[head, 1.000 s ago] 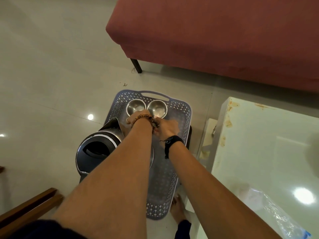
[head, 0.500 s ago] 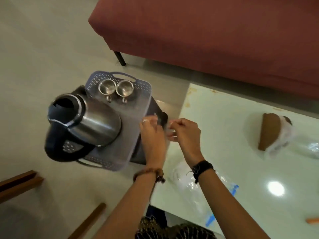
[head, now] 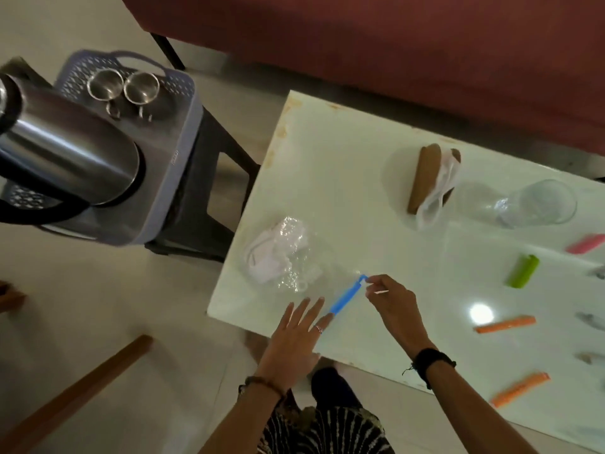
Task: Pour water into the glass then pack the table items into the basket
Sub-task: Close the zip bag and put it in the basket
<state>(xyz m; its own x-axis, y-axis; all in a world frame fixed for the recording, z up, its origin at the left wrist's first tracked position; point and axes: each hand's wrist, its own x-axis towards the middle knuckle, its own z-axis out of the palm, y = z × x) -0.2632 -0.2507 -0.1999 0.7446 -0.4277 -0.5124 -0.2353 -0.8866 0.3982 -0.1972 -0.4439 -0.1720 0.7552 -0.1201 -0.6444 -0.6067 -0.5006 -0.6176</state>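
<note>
Here we see the right hand (head: 391, 299) pinching the far end of a blue clip (head: 347, 294) on a clear bag (head: 288, 257), which lies near the left edge of the white table (head: 343, 178). The left hand (head: 294, 335) is spread flat, fingers straight, one fingertip at the clip's near end. Farther right on the table we find a brown packet (head: 425, 176) with white plastic round it, and just right of it the glass (head: 540, 203), lying on its side. Near the right edge lie a pink clip (head: 586, 244), a green clip (head: 522, 271) and two orange clips (head: 505, 324) (head: 520, 389). Left of the table, the basket (head: 183, 132) sits on a dark stool (head: 209, 191), holding a steel kettle (head: 62, 149) and two steel cups (head: 105, 84) (head: 141, 87) at its far end.
</note>
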